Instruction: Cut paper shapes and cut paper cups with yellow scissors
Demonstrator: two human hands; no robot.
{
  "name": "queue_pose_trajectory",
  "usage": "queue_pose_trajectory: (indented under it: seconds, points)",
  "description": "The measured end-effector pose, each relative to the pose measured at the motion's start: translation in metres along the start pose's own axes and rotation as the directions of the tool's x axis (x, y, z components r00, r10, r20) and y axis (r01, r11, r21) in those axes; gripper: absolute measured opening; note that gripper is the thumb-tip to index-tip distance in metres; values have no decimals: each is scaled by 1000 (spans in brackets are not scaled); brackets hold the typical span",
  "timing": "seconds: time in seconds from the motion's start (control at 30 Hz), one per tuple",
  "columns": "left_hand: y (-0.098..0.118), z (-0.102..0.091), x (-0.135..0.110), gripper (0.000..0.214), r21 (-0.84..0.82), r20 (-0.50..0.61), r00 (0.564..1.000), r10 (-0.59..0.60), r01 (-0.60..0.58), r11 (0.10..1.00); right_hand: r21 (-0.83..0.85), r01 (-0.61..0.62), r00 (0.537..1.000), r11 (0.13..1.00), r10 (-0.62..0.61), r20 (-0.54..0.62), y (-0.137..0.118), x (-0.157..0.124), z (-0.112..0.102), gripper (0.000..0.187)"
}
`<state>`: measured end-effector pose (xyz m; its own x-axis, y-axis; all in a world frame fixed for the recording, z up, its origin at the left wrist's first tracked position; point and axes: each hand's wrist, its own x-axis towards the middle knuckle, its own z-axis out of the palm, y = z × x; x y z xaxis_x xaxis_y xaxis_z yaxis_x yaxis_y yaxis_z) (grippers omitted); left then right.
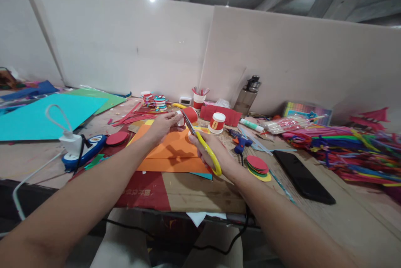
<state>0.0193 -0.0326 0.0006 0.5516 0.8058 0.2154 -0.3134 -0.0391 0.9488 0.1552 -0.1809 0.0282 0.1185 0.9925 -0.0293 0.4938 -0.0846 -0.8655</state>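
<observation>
My left hand (166, 126) is closed, its fingertips pinching the white end of a red-and-white paper cup (190, 113) tilted on its side. My right hand (216, 151) grips a pair of scissors (207, 151) with yellow handles. Their metal blades point up and left, crossing in front of the cup; whether they touch it I cannot tell. Below both hands lie orange paper sheets (163, 164) on a cardboard sheet (200, 193). Just right of the blades, another red-and-white paper cup (217, 122) stands on the table.
A blue glue gun (242, 143), stacked paper circles (257, 165) and a black phone (302, 176) lie to the right, before a heap of pipe cleaners (354, 151). A bottle (247, 97) stands behind. At left are a blue-and-white power strip (84, 151) and turquoise paper (50, 117).
</observation>
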Motion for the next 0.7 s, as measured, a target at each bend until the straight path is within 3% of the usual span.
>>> queue_pose_trajectory:
  seconds: [0.3,0.5,0.7]
  points:
    - [7,0,-2,42,32,1,1000,9,-9,999,31,10,1000,999,-10,-15,6,2,3,29]
    - [9,0,-2,42,5,19,999,29,-29,1000,93,-73,997,993,74,-12,3,0,6,36]
    - [5,-1,-1,42,-60,15,1000,20,-19,998,17,-13,999,1000,13,-37,4,1,5,37]
